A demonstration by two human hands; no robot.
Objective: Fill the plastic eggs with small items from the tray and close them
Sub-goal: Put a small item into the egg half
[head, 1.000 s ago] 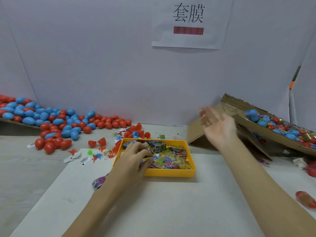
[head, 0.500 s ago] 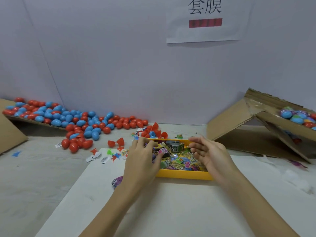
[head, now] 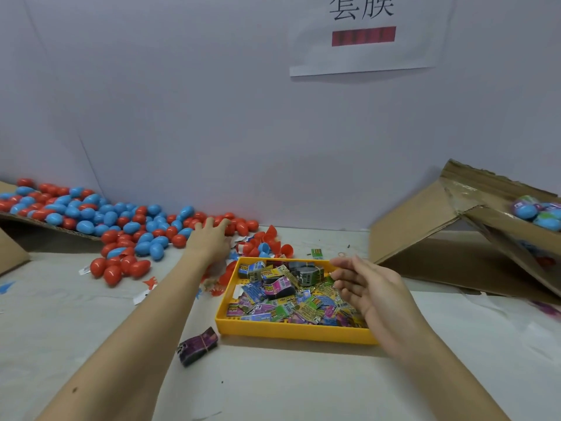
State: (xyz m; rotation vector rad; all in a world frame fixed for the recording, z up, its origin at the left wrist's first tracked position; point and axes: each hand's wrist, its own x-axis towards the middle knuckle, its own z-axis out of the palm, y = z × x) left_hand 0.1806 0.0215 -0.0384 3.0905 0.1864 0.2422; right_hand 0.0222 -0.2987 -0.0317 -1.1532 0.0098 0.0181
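The left hand (head: 211, 238) has left the yellow tray (head: 291, 331) and now reaches to the pile of red and blue eggs (head: 127, 226) by the wall. Its fingers are spread and touch the nearest red ones, but I cannot tell if they grip any egg yet. The right hand (head: 364, 287) has come back from the cardboard box (head: 425, 235) and hovers over the tray's right side, relaxed and holding nothing. The small packets (head: 282, 296) lie in the tray. I think a new egg is being fetched for filling.
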